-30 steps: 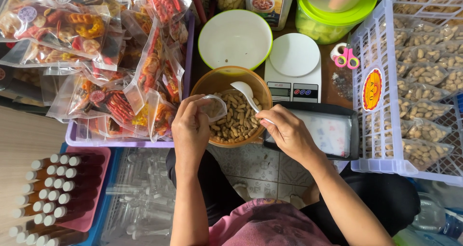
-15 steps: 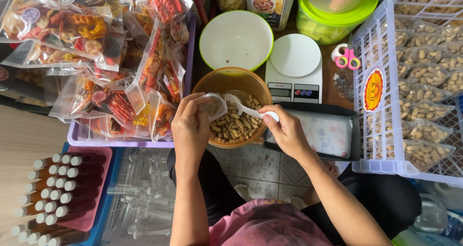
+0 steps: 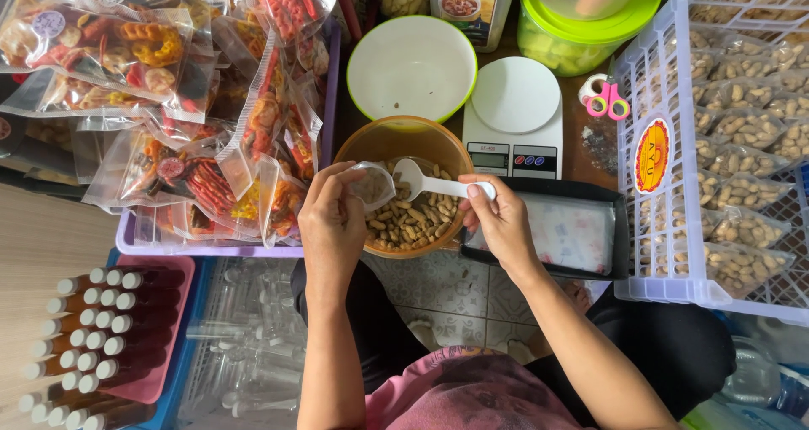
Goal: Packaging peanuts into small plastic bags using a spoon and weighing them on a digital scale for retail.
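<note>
Two hands worked over a round brown plastic bowl [image 3: 404,143] of shelled peanuts in the head view. The left hand [image 3: 331,228] was pinched shut on a small clear plastic bag [image 3: 373,185], holding its mouth open above the nuts. The right hand [image 3: 501,219] was closed around the handle of a white plastic spoon [image 3: 430,181], whose bowl lay just beside the bag's opening. Behind the brown bowl stood a white bowl with a green rim [image 3: 411,66] and a white digital kitchen scale [image 3: 514,114]. To the left, a purple tray [image 3: 211,249] carried clear packets of colourful snacks. To the right, a white lattice crate [image 3: 716,295] held filled bags of nuts, with pink scissors [image 3: 608,103] just beside it.
</note>
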